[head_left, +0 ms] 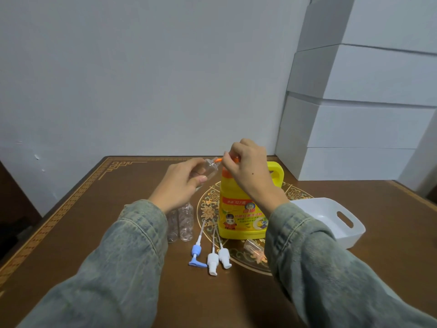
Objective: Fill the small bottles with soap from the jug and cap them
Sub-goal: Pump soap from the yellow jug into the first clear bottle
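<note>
A person in denim sleeves works at a brown wooden table (99,209) with gold patterning; the view looks down from their head. The left hand (182,183) grips a small clear bottle (210,167), tilted so its open neck points at the orange spout (218,160) of a yellow soap jug (243,209); the neck sits just beside the spout tip. The right hand (246,166) rests on top of the jug with fingers curled over its orange pump (233,159); the jug stands upright near the table's middle. Two more clear bottles (185,223) stand upright left of the jug, partly behind the left sleeve; another clear bottle (254,248) lies on its side just in front of the jug. Three pump caps lie in front of the jug, one blue (196,254) and two white (218,258). A white plastic tub (350,230) sits right of the jug; white boxes (359,102) are stacked behind it.
</note>
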Demonstrator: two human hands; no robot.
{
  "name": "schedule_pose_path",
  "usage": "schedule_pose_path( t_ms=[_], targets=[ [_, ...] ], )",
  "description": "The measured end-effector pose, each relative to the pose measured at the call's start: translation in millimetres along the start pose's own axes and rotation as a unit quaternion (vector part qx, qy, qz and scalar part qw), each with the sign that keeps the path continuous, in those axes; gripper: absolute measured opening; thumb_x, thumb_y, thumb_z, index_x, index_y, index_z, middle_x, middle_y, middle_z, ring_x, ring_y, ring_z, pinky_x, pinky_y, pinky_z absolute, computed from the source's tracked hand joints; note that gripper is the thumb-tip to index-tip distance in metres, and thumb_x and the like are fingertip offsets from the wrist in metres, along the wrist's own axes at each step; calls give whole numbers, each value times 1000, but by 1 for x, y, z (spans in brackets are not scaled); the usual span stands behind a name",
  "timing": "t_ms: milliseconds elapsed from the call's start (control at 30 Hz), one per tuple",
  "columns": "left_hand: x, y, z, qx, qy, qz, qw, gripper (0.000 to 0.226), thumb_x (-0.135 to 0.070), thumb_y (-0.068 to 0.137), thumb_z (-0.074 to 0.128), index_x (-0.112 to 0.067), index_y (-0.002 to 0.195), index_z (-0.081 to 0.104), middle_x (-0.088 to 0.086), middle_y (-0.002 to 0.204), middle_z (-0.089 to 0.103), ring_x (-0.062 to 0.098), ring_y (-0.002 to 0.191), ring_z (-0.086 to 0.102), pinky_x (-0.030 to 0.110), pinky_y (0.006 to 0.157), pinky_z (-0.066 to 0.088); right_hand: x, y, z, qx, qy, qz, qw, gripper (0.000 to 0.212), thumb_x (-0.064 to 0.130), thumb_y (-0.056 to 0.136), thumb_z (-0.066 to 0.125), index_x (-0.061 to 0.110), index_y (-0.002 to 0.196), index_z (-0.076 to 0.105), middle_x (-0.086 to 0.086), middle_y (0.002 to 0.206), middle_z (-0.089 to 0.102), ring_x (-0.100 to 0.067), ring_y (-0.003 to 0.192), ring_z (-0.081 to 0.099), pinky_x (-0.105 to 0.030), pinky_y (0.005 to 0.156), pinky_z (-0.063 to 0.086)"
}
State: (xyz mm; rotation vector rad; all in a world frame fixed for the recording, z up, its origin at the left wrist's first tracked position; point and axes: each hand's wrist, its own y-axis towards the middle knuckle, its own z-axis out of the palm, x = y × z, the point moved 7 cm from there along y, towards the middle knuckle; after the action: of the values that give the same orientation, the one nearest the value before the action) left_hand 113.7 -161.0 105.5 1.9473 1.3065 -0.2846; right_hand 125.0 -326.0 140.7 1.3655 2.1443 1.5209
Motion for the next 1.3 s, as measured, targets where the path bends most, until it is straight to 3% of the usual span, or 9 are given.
schedule_pose_path(
  t_ms=[167, 467, 600, 667, 867, 1067, 1133, 1200, 1300],
  targets=[
    [-5, 5, -4, 3, 20, 8, 1000, 39, -18, 89, 65, -19, 127, 57, -1, 114, 67, 13, 103, 60, 23, 90, 39, 0, 1, -3, -18, 13, 7, 1000, 32, 13, 80, 68, 10, 54, 49, -2, 59, 43, -17, 55, 41, -31, 51, 29],
    [-1, -3, 0, 10, 7, 2, 1000, 40, -17, 89, 65, -19, 128, 57, -2, 114, 67, 9, 102, 60, 21, 90, 39, 3, -4, 1, 11, -15, -6, 1000, 29, 14, 82, 67, 12, 57, 51, 2, 63, 42, -18, 56, 43, -33, 56, 35],
    [-5, 6, -8, 10, 13, 12, 1000, 34, -19, 88, 65, -21, 122, 60, -2, 111, 68, 14, 103, 62, 33, 95, 46, 3, 6, -5, 6, -20, -6, 1000, 27, 17, 83, 66, 11, 58, 56, 2, 62, 43, -18, 57, 44, -31, 55, 33],
    [-3, 5, -5, 9, 15, 9, 1000, 34, -19, 88, 65, -21, 122, 60, -3, 111, 68, 14, 102, 62, 31, 94, 45, 3, 2, -4, -4, -16, -1, 1000, 28, 15, 81, 66, 9, 57, 54, 1, 61, 42, -17, 55, 42, -31, 53, 29],
    [8, -6, 9, 6, -10, -13, 1000, 41, -17, 89, 65, -19, 128, 57, -5, 111, 67, 7, 101, 59, 21, 92, 40, 5, -11, 4, -11, -16, -9, 1000, 34, 11, 79, 67, 22, 59, 42, 7, 62, 35, -15, 54, 37, -38, 55, 38],
    [0, 7, -4, -5, -11, 2, 1000, 37, -17, 87, 66, -19, 124, 59, -3, 110, 68, 11, 101, 62, 27, 93, 45, 8, 5, -3, 0, -24, -11, 1000, 26, 16, 84, 64, 13, 59, 54, 4, 65, 40, -21, 58, 46, -42, 60, 43],
    [-1, 10, -5, -3, -6, 4, 1000, 38, -17, 87, 67, -19, 125, 60, -2, 110, 69, 13, 101, 63, 30, 95, 46, 8, 5, -3, -16, -14, -14, 1000, 29, 14, 81, 65, 16, 57, 48, 4, 63, 38, -20, 56, 43, -40, 57, 40],
    [2, 5, -1, -1, 0, 1, 1000, 40, -17, 88, 66, -18, 127, 58, -1, 114, 67, 11, 102, 62, 24, 93, 43, 8, 0, 2, -18, -6, -19, 1000, 34, 11, 79, 66, 19, 57, 42, 4, 62, 36, -19, 54, 39, -36, 53, 34],
    [7, -2, 8, 10, -2, -9, 1000, 43, -17, 88, 66, -18, 130, 56, 1, 119, 66, 11, 106, 61, 24, 97, 42, 5, -11, 5, -13, -10, -23, 1000, 31, 9, 79, 66, 13, 56, 45, 2, 61, 36, -18, 53, 39, -35, 50, 32]
  ],
)
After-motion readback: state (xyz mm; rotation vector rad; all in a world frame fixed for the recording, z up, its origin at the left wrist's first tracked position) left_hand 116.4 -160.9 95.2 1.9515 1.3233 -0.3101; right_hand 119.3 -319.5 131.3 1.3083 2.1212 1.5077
